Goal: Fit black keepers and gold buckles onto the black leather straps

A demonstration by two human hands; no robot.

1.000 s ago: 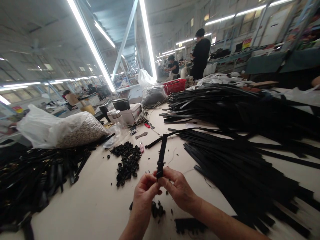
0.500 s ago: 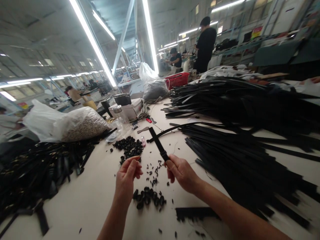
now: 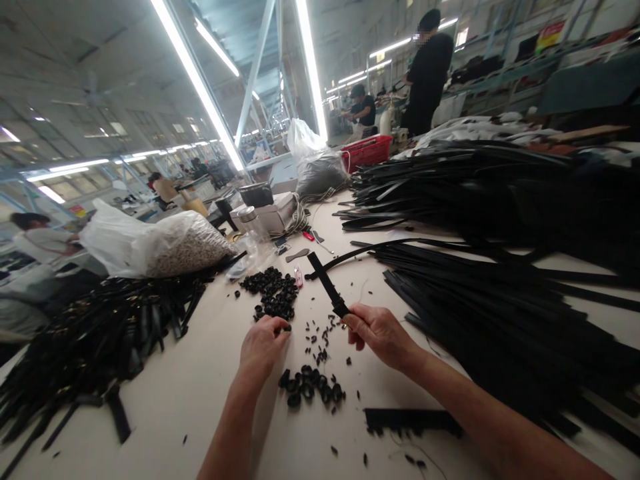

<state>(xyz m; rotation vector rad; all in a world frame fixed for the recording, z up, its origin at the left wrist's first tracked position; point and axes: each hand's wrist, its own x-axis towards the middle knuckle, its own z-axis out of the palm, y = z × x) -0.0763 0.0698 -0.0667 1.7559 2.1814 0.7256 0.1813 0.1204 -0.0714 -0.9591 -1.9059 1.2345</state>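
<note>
My right hand [image 3: 377, 333] grips a short black strap [image 3: 325, 280] near its lower end, where a black loop crosses it. The strap points up and away to the left. My left hand [image 3: 264, 347] has its fingertips pinched at the near edge of a pile of small black loops [image 3: 270, 290]. A dark bit shows at those fingertips, too small to name. Between and below the hands lie small black scraps [image 3: 320, 337] and a second cluster of black loops [image 3: 310, 385]. A flat black strip [image 3: 410, 420] rests below my right forearm.
Long black straps [image 3: 480, 307] are heaped on the right, with more stacked behind. Black straps with brass-coloured bits [image 3: 110, 327] cover the left. A plastic bag of small pieces [image 3: 185, 247], a glass jar [image 3: 253, 223] and a red basket [image 3: 367, 152] stand farther back.
My left hand has moved from a raised position down to the edge of the loop pile. My right hand still holds the strap. The camera view has shifted slightly left.
</note>
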